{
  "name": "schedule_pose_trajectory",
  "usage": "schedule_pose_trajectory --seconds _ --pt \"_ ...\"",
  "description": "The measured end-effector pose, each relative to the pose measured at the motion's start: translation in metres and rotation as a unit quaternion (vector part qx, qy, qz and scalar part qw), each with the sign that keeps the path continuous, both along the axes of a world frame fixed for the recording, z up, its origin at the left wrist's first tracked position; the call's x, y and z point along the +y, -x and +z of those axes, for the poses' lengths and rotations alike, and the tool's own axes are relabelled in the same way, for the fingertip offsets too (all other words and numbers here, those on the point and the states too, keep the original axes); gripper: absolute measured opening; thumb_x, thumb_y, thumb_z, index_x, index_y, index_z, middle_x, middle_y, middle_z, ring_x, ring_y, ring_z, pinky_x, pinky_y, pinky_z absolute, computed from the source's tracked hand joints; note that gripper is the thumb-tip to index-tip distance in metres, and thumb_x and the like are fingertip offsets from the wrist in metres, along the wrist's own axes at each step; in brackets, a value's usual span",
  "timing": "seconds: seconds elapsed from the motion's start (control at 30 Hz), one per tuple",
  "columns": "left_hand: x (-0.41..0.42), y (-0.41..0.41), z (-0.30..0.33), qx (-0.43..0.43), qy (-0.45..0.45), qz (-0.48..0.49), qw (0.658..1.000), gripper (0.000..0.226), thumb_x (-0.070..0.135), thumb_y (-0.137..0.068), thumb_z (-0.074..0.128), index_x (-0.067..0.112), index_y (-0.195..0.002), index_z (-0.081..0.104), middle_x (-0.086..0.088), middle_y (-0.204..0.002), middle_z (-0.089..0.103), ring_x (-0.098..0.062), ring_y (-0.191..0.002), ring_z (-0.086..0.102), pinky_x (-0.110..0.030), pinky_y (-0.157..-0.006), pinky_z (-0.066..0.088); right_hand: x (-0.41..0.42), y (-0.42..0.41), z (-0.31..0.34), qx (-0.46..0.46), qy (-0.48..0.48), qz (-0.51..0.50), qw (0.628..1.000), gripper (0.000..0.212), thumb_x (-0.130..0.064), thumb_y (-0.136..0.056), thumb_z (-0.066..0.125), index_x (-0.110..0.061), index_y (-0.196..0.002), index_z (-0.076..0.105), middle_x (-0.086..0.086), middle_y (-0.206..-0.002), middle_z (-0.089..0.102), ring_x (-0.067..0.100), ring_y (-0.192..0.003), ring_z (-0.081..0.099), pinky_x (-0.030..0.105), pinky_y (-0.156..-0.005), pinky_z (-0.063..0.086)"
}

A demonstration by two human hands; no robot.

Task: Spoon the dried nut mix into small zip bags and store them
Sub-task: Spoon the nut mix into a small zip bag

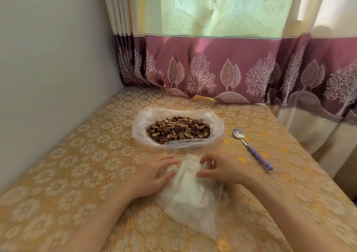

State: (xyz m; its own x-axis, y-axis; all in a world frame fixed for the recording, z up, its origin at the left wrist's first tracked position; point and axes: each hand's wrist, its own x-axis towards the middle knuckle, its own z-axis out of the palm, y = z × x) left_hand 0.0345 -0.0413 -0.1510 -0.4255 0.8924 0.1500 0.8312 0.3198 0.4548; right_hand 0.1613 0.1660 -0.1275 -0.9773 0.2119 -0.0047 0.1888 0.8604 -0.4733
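Nut mix (178, 129): a brown heap of dried pieces lying in an open clear plastic bag (141, 125), whose edges are rolled down around the heap. This bag is the landmark for all positions below.

Spoon (251, 147): lies flat on the table (58, 164) to the right of the open bag, apart from it. The metal bowl points away from the person; the purple handle points toward the person.

Packet of small bags (190, 195): a whitish, crumpled plastic bundle lying on the table just nearer the person than the open bag. Its contents cannot be told.

Left hand (154, 176): rests on the left edge of the packet, fingers straight and laid flat, thumb against the plastic.

Right hand (220, 169): over the packet's far right corner, fingers curled with tips at the plastic; whether it pinches the plastic cannot be told.

Curtain (222, 68): hangs behind the open bag.
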Motion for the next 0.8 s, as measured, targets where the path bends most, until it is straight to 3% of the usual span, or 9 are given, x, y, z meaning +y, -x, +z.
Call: schedule_pose_trajectory --seconds 0.1,0.27,0.4,0.47,0.53,0.6,0.7,0.77,0.8 --pt "0.000 0.000 -0.006 0.060 0.047 -0.007 0.997 0.040 0.051 -0.094 0.037 0.049 -0.134 0.036 0.025 -0.147 0.016 0.002 -0.138 0.007 -0.033 -0.116 -0.004 -0.001 0.002 -0.001 -0.018 -0.006 -0.019 1.000 0.040 -0.049 -0.075 0.072 -0.026 -0.104 0.057 -0.011 -0.091 0.053 0.008 -0.082 0.051 0.029 -0.075 0.047" --pt "0.000 0.001 -0.011 0.074 0.050 0.004 0.996 0.041 0.055 -0.093 0.035 0.052 -0.133 0.035 0.026 -0.147 0.016 0.001 -0.139 0.009 -0.035 -0.117 -0.003 0.003 0.007 0.002 -0.029 0.052 -0.010 0.998 0.011 -0.025 -0.083 0.070 -0.023 -0.079 0.060 -0.013 -0.076 0.055 0.006 -0.071 0.050 0.015 -0.059 0.037" --pt "-0.001 0.001 -0.011 0.057 0.042 0.000 0.997 0.039 0.055 -0.091 0.035 0.052 -0.130 0.035 0.027 -0.144 0.018 0.004 -0.137 0.010 -0.033 -0.117 -0.003 0.019 -0.001 0.016 0.051 0.226 -0.045 0.972 0.016 -0.019 -0.087 0.066 -0.009 -0.075 0.061 -0.011 -0.059 0.050 0.001 -0.050 0.041 0.010 -0.048 0.034" --pt "0.000 0.004 -0.011 0.033 0.011 0.005 0.999 0.035 0.045 -0.094 0.041 0.044 -0.129 0.043 0.025 -0.143 0.026 0.002 -0.138 0.016 -0.031 -0.117 0.000 0.029 -0.004 0.019 0.136 0.370 -0.094 0.914 0.016 -0.019 -0.088 0.064 -0.003 -0.084 0.064 -0.006 -0.063 0.051 0.004 -0.050 0.041 0.013 -0.046 0.033" --pt "-0.001 0.004 -0.010 -0.023 -0.036 0.021 0.999 0.029 0.032 -0.096 0.047 0.034 -0.124 0.054 0.023 -0.138 0.036 0.002 -0.135 0.024 -0.028 -0.116 0.010 0.034 -0.004 0.018 0.226 0.531 -0.150 0.803 0.012 -0.016 -0.089 0.061 -0.004 -0.088 0.062 -0.001 -0.071 0.052 0.005 -0.051 0.043 0.014 -0.041 0.033" --pt "-0.001 0.003 -0.006 -0.079 -0.102 0.043 0.991 0.025 0.021 -0.095 0.050 0.032 -0.115 0.061 0.021 -0.132 0.046 0.009 -0.127 0.033 -0.022 -0.111 0.023 0.034 0.000 0.014 0.285 0.621 -0.205 0.701 0.009 -0.015 -0.091 0.058 -0.007 -0.089 0.059 0.001 -0.078 0.055 0.008 -0.060 0.049 0.015 -0.038 0.035" --pt "0.002 -0.001 0.003 -0.117 -0.205 0.098 0.967 0.026 0.014 -0.094 0.051 0.035 -0.107 0.060 0.019 -0.116 0.060 0.008 -0.104 0.055 -0.013 -0.094 0.042 0.027 0.011 0.005 0.320 0.684 -0.216 0.619 0.010 -0.015 -0.094 0.054 -0.007 -0.090 0.059 0.005 -0.084 0.061 0.016 -0.071 0.059 0.021 -0.047 0.049" --pt "0.006 -0.002 0.010 -0.080 -0.254 0.140 0.954 0.023 0.015 -0.094 0.052 0.032 -0.108 0.059 0.015 -0.110 0.061 0.004 -0.096 0.058 -0.009 -0.084 0.045 0.020 0.018 -0.001 0.323 0.720 -0.175 0.588 0.013 -0.016 -0.092 0.055 -0.005 -0.092 0.062 0.007 -0.087 0.065 0.016 -0.071 0.064 0.025 -0.057 0.056" --pt "0.009 -0.002 0.013 -0.032 -0.281 0.155 0.947 0.022 0.013 -0.093 0.053 0.027 -0.109 0.060 0.012 -0.110 0.061 0.004 -0.098 0.056 -0.011 -0.087 0.044 0.014 0.020 -0.002 0.316 0.732 -0.161 0.582 0.014 -0.016 -0.091 0.056 -0.006 -0.090 0.065 0.007 -0.088 0.067 0.015 -0.071 0.065 0.025 -0.058 0.057"
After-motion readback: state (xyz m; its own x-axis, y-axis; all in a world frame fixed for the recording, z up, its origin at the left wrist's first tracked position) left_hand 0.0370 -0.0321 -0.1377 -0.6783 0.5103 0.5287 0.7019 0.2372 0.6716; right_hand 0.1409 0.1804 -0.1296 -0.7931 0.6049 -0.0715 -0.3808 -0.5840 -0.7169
